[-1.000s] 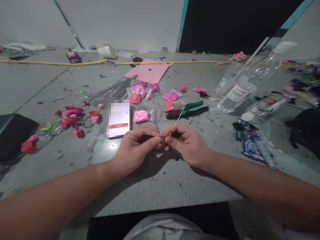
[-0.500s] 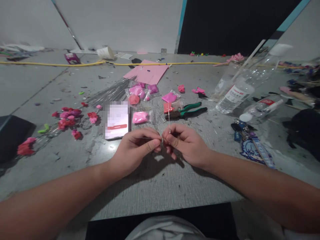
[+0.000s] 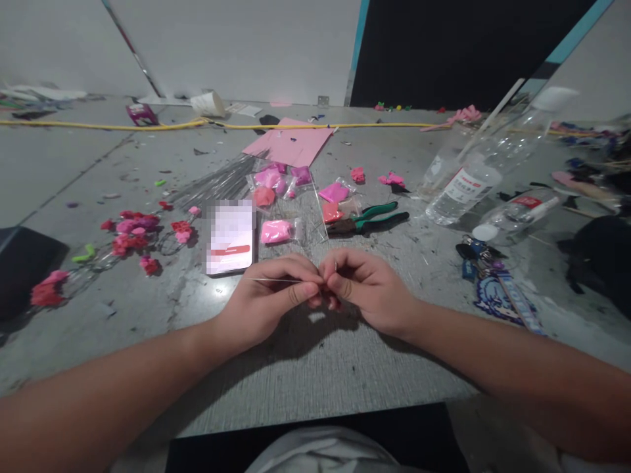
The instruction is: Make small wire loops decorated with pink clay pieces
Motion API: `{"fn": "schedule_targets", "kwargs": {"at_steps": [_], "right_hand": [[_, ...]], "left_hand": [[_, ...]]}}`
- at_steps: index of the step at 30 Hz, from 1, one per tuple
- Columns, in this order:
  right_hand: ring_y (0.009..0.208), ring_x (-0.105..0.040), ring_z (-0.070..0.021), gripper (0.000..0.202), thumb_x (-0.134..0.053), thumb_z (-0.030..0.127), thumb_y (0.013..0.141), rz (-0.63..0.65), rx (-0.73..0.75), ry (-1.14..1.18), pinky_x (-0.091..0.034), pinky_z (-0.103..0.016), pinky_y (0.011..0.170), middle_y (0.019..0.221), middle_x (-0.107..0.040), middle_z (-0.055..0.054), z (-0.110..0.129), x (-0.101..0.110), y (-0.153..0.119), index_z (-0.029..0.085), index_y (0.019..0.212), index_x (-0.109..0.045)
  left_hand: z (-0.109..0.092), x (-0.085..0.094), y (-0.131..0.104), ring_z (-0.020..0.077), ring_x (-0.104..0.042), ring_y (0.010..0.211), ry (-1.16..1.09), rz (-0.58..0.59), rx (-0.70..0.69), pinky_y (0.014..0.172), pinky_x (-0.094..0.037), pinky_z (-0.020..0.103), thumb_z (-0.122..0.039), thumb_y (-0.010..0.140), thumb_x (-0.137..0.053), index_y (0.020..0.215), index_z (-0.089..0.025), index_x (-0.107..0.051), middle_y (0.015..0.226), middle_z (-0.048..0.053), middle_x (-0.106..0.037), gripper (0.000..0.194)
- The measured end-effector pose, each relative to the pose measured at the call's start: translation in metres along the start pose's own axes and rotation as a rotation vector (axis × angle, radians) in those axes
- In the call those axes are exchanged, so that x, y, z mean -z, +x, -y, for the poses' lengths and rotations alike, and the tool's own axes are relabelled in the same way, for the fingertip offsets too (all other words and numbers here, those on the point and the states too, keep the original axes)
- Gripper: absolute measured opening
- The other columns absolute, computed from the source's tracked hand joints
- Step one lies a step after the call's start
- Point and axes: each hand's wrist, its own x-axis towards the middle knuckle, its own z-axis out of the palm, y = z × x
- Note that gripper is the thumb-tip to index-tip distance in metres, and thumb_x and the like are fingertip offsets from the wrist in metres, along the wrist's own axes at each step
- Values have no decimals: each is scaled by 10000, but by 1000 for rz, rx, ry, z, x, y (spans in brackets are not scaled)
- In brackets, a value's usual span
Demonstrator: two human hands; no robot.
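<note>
My left hand (image 3: 271,299) is closed, thumb and forefinger pinching a thin wire (image 3: 280,280). One stretch of the wire lies across the palm side of that hand. My right hand (image 3: 369,289) pinches the wire too, its fingertips touching those of the left. A short bent bit shows above the right thumb; the fingers hide the rest. Beyond the hands, a thin pale line slants up past the pliers (image 3: 342,226), which have green and black handles. Left of them lie a pink clay packet (image 3: 277,231) and a phone (image 3: 231,236) with a lit screen.
Red and pink clay flowers on wires (image 3: 131,230) lie at the left. A bundle of wires (image 3: 217,180) points toward a pink sheet (image 3: 296,141). Plastic bottles (image 3: 461,190) and keychains (image 3: 497,292) are at the right. A yellow cable (image 3: 296,125) crosses behind.
My fingertips have come together, the left hand shifting slightly right. The wire that stood up from my right fingers has tilted away, and a small bend now shows there.
</note>
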Motion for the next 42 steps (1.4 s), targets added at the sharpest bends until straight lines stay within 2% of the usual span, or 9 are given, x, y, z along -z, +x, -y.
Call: {"fn": "schedule_targets", "kwargs": {"at_steps": [5,8,14,16,21,29,33,38,42], "right_hand": [[661,-632,-114,339,-845,476,928,52,-38,36,-508,-245,602,772,-717,4,5,2,-1,207,888,-644],[699,-649,-121,319,-814,479,956,40,7,3,-511,-248,620,789,-711,2,4,2,0,210,905,-649],[687,-634,-125,332,-878,482,885,-60,86,-57,-529,-263,610,800,-696,13,-3,-2,1,230,939,-668],[683,-626,-124,323,-871,477,893,-73,90,-72,-527,-263,610,784,-681,15,-3,-3,1,227,917,-669],[702,-635,-122,329,-816,493,948,-14,51,-53,-531,-272,661,792,-671,15,-1,-1,0,214,918,-646],[711,-627,-127,348,-784,509,975,62,-16,-7,-508,-272,667,811,-691,6,-3,2,0,218,922,-602],[712,-636,-128,365,-766,533,983,36,0,-48,-520,-273,670,808,-680,7,-1,6,1,211,925,-604],[706,-648,-113,310,-768,485,995,13,75,-44,-537,-261,669,826,-664,15,-4,4,1,205,941,-648],[725,-660,-107,248,-739,453,1024,25,123,-21,-539,-244,674,843,-704,5,-6,1,-1,214,985,-686]], "left_hand": [[-5,3,4,168,-755,779,31,68,-11,739,-667,310,-202,974,-769,1070,-253,-882,941,74,-751,157],[-4,4,4,172,-759,801,62,76,-33,730,-660,300,-247,992,-756,1132,-270,-877,1005,96,-777,186],[4,4,-1,168,-719,804,195,-134,-25,716,-628,291,-289,973,-788,1027,-275,-892,907,72,-766,118],[4,3,-3,152,-709,779,187,-158,-28,699,-614,275,-275,950,-816,1034,-289,-891,911,62,-764,113],[2,0,-2,125,-717,759,78,-84,-40,719,-620,254,-187,955,-795,1024,-293,-879,900,35,-745,152],[-2,1,1,166,-736,768,37,9,8,741,-650,307,-194,970,-777,1010,-248,-881,841,48,-730,124],[1,0,0,135,-739,814,14,-15,-11,774,-632,268,-177,1008,-730,1096,-280,-873,957,49,-755,197],[5,0,-1,131,-726,776,33,-91,-50,745,-625,256,-191,974,-779,1030,-278,-880,901,46,-763,144],[4,1,-1,143,-741,806,82,-63,-80,747,-631,270,-186,982,-767,1075,-299,-881,946,52,-769,186]]}}
